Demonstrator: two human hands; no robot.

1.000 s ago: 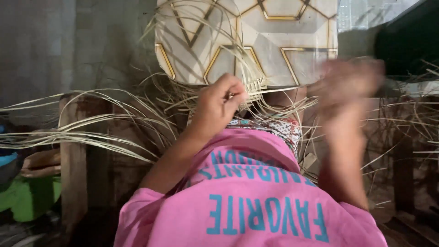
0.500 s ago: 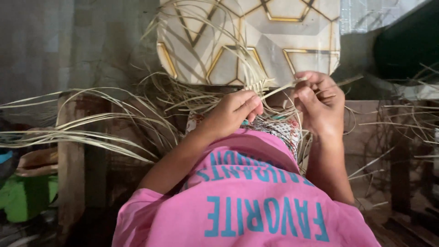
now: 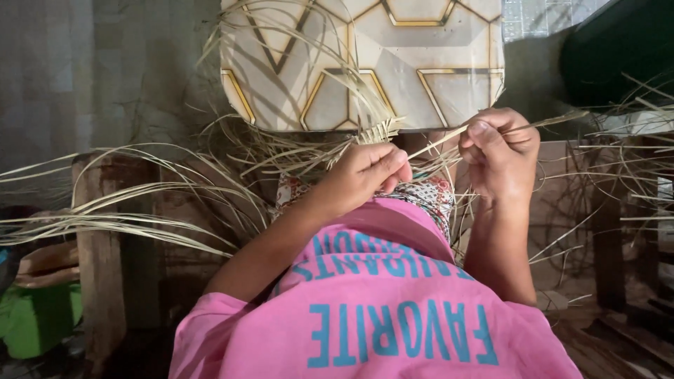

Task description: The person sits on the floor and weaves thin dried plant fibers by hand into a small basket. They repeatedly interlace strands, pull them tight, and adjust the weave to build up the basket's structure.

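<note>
behind, hexagon-patterned panel [image 3: 421,63]; both hands [image 3: 365,175] pinch pale straw strips [image 3: 435,144].

1. Patterned panel [image 3: 421,63]: cream surface with gold-edged hexagon and triangle outlines, positioned at top centre of the view.
2. Wooden post [image 3: 98,274]: upright, weathered, located at left; a second wooden frame [image 3: 611,238] stands at right.
3. Green container [image 3: 35,316]: located at lower left, beside the wooden post, partly cut off by the frame edge.
4. Dark rounded object [image 3: 621,49]: located at upper right; kind cannot be determined.
5. Pink shirt [image 3: 379,309]: blue block lettering across the front, fills the lower centre.
6. Patterned cloth [image 3: 428,193]: multicoloured print, visible just above the shirt.
7. Grey wall [image 3: 84,70]: plain, occupies the upper left.
</note>
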